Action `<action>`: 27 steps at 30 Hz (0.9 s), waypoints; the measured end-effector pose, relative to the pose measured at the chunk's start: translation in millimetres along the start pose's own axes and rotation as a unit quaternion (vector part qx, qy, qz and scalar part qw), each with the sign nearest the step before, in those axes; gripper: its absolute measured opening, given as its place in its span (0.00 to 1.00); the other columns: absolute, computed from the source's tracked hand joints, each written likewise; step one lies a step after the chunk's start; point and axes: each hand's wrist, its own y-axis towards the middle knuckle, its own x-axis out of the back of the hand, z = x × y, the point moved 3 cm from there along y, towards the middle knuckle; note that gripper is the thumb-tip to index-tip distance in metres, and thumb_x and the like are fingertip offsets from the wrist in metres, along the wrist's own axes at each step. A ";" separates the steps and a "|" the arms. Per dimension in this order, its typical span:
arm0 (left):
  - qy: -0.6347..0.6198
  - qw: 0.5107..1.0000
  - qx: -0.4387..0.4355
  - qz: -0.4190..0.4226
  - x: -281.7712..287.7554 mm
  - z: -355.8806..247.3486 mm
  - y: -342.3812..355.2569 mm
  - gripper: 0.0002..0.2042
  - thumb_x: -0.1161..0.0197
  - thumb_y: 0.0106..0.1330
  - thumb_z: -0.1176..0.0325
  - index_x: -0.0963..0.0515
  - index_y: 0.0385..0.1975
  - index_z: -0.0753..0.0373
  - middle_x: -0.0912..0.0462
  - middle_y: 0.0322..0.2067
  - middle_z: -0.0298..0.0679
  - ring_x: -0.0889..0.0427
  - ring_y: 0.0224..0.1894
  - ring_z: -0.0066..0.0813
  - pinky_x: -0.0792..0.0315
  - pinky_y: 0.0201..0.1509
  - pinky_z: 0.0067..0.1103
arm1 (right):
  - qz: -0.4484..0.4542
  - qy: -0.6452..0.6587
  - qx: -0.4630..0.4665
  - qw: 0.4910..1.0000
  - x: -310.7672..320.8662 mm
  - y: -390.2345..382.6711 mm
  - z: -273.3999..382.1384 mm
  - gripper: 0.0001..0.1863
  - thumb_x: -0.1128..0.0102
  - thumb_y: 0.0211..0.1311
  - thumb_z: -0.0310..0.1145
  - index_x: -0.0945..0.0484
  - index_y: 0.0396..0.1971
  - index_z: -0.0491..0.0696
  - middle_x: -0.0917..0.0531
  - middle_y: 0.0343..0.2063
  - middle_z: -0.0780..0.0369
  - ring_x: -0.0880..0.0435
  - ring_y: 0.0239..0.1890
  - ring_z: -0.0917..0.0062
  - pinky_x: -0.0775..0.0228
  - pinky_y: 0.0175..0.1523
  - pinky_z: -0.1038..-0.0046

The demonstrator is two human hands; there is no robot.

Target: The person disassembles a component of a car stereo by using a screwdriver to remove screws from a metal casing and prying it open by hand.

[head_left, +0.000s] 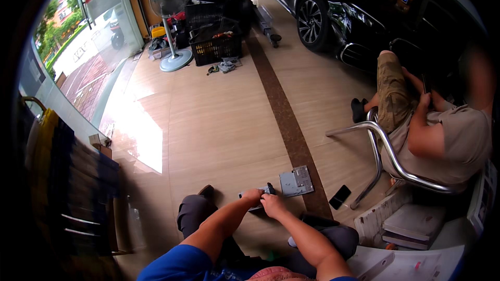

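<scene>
My left hand (253, 196) is closed around a small grey metal unit (266, 190) low between my knees. Closed as well, my right hand (272, 206) grips the near right side of the same unit. The fingers cover most of it, and a dark part stands up at its far right end. On the floor just right of my hands lies a flat grey metal plate (295, 183) with a slotted section along its right side.
A black phone (339, 197) lies right of the plate. Another person (437, 135) sits on a chrome-framed chair (388, 151) at right. Farther off are a dark car (333, 15), a standing fan (174, 60) and a black crate (216, 49). A white box with books (414, 224) stands near right.
</scene>
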 end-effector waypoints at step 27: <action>0.012 0.998 0.061 0.031 28.7 -32.0 -18.5 0.14 0.49 0.66 0.64 0.22 0.47 0.59 0.18 0.47 0.49 0.20 0.51 0.48 0.25 0.53 0.38 | -0.080 -0.004 -0.027 0.996 33.8 2.3 9.6 0.14 0.51 0.67 0.39 0.24 0.32 0.44 0.18 0.32 0.48 0.18 0.37 0.52 0.27 0.43 0.54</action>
